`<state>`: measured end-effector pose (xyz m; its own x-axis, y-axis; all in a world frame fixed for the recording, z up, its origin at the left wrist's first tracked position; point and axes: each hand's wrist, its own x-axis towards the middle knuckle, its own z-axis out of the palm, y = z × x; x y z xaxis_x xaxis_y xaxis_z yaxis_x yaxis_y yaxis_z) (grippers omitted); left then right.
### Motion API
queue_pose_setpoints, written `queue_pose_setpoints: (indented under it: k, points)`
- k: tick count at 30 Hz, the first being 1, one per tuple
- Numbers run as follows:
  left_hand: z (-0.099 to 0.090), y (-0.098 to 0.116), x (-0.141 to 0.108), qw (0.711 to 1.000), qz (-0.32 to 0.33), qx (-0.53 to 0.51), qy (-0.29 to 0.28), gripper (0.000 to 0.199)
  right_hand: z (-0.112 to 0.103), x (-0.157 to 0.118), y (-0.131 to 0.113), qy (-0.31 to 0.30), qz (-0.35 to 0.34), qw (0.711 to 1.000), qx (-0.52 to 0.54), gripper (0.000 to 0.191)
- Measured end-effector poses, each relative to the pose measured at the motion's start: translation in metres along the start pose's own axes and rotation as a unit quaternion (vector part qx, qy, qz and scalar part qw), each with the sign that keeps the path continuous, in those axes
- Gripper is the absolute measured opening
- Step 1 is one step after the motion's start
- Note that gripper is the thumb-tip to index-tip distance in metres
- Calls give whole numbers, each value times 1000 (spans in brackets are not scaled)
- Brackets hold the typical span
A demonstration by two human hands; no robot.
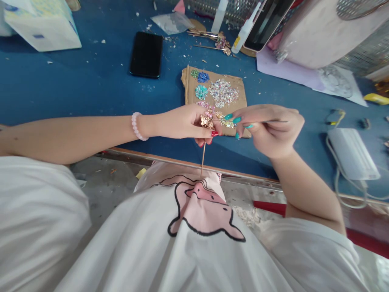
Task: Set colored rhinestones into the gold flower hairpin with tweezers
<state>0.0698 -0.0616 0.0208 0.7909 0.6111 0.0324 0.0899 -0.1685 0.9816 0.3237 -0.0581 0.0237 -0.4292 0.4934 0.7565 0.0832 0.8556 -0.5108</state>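
Blue cloth covers the desk [75,89], which fills the upper part of the head view and ends in a pale wooden edge near the person's chest. At the far left corner sits a white tissue box [42,24]. Along the far right edge stands a large pale pink container [316,36], with metal mesh baskets behind and beside it. Near the right edge lies a white adapter block [352,154] with its cable looping off the near edge. A black phone [146,54] lies face up in the far middle of the desk, well apart from the hands. Just right of it, at the middle, lies a piece of brown cardboard [212,87] bearing small heaps of rhinestones [223,92] in green, blue, turquoise and iridescent white. A white glue bottle [244,30] lies tilted beyond the cardboard.

Over the near edge of the cardboard the two hands meet. The left hand [182,121], with a pink bead bracelet at the wrist and red nails, is closed in a pinch on a gold butterfly ornament [206,121] mounted on a thin stick [203,158] that hangs down towards the chest. The right hand [270,129], turquoise-nailed, is closed around a slender metal pick [273,121], whose tip I cannot make out beside the ornament.
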Motion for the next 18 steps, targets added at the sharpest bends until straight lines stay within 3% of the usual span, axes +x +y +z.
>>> queue_pose_setpoints:
  k: [5,18]
  points:
    - [1,1,0,1000,5,-4,1,18,-1,1,-3,-19,-30,999,-11,16]
    - [1,-1,0,1000,7,-7,-8,22,-1,4,-4,-44,-85,995,-15,19]
